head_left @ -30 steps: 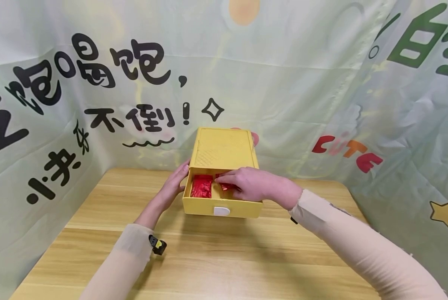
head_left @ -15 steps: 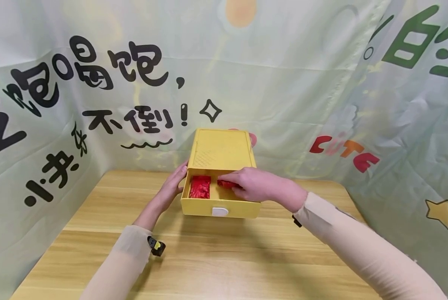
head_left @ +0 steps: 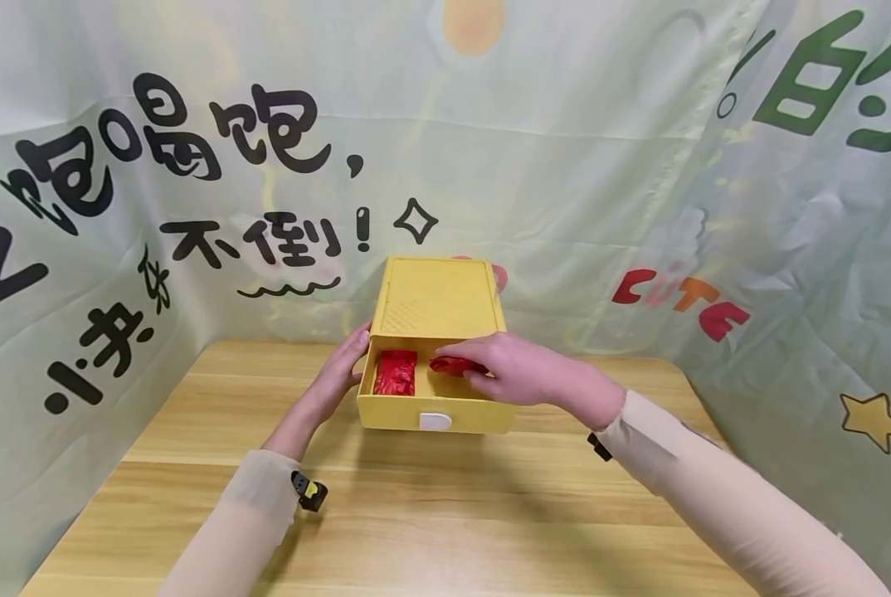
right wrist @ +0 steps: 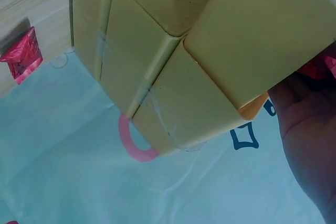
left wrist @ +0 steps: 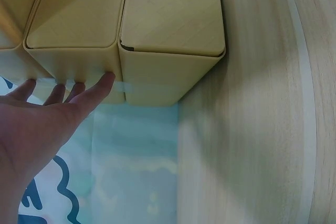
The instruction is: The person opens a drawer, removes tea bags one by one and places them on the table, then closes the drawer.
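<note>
A yellow drawer unit (head_left: pixel 441 298) stands at the back of the table, its top drawer (head_left: pixel 386 412) pulled out. One red foil packet (head_left: pixel 396 373) lies in the drawer's left part. Over the right part, my right hand (head_left: pixel 520 366) pinches another red packet (head_left: pixel 456 366), seen nearly edge-on and partly covered by the fingers. Against the unit's left side rests my left hand (head_left: pixel 333 375); the left wrist view shows its fingers (left wrist: pixel 94 92) fairly straight, tips touching the yellow side wall (left wrist: pixel 79 64).
A further red packet (right wrist: pixel 23 59) lies on the tabletop beside the unit in the right wrist view. The drawer front bears a white handle (head_left: pixel 435 422). Printed cloth (head_left: pixel 565 182) hangs close behind the unit. Wooden tabletop (head_left: pixel 416 514) extends in front.
The right hand has drawn the right packet up and tilted it, so it shows edge-on. The left hand keeps its place on the unit. The head view has shifted slightly.
</note>
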`<state>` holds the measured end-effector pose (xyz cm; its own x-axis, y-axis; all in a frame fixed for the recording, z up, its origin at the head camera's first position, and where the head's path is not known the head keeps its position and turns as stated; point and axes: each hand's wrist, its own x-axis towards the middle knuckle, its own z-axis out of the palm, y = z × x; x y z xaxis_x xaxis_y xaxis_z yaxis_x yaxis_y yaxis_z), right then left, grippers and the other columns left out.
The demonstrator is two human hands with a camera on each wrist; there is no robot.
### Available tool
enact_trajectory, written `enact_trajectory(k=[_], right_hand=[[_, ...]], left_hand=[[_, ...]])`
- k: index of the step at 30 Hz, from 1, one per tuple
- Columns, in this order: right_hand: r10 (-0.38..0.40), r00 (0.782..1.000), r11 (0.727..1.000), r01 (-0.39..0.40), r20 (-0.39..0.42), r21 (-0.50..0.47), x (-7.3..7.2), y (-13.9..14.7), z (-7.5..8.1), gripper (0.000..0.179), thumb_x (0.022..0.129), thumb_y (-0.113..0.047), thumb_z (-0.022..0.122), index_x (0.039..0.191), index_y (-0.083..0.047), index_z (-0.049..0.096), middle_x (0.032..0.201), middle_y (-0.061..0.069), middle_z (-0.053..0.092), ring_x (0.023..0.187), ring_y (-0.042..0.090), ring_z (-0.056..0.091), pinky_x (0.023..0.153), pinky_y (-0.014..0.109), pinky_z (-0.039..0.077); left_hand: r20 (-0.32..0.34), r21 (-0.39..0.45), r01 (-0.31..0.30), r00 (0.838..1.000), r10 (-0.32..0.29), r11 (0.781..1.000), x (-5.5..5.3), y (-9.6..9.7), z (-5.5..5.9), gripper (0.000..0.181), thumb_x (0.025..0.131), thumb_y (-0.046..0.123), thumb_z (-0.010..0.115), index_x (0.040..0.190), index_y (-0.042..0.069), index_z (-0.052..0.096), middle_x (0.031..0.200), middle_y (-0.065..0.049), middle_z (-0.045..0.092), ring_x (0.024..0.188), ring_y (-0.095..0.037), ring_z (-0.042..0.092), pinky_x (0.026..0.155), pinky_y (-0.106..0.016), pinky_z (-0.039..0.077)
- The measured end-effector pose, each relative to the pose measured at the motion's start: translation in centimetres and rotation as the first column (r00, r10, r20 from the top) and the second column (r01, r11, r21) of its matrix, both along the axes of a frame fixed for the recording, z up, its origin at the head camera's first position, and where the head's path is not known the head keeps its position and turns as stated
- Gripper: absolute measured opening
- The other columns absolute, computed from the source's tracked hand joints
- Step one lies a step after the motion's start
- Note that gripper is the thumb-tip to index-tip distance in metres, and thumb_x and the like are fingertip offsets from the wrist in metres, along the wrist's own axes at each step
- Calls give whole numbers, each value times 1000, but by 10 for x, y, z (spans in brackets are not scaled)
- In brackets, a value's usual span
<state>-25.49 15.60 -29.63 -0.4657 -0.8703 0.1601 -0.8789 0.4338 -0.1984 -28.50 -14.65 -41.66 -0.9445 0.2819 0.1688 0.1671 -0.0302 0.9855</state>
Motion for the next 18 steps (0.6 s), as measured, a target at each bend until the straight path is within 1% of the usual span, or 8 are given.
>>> enact_trajectory(k=[4, 7, 13, 18], right_hand=[[10, 1000, 999, -10, -8, -52, 3, 4, -1, 41, 99, -3, 61, 140, -6, 63, 124, 3, 71, 92, 14, 63, 81, 30, 57], [10, 999, 996, -13, -31, -85, 5, 6, -2, 42, 99, -4, 61, 141, -7, 63, 125, 1, 72, 95, 12, 64, 82, 30, 58], [9, 997, 987, -22, -81, -160, 9, 12, -5, 43, 98, -3, 62, 141, -8, 63, 124, 1, 72, 93, 12, 65, 82, 33, 59], [14, 993, 975, -40, -119, -219, 13, 17, -9, 46, 97, -2, 62, 142, -11, 62, 131, 2, 71, 101, 14, 68, 88, 38, 60]], left_hand=[[-3, 5, 3, 1000, -3, 1000, 0, 0, 0, 64, 113, 41, 31, 168, 11, 16, 173, -12, 16, 157, -36, 17, 118, -69, 30], [-2, 4, 2, 1000, -2, 1000, 0, 0, 0, 64, 113, 41, 30, 168, 12, 16, 173, -12, 16, 157, -36, 17, 118, -69, 30], [2, -1, 0, 1000, 0, 1000, 1, 0, 0, 64, 113, 42, 30, 168, 12, 16, 173, -11, 16, 157, -36, 17, 118, -70, 29], [3, 0, -1, 1000, 1, 1000, 1, 0, 0, 64, 113, 41, 30, 168, 12, 15, 174, -11, 15, 157, -36, 16, 118, -70, 29]])
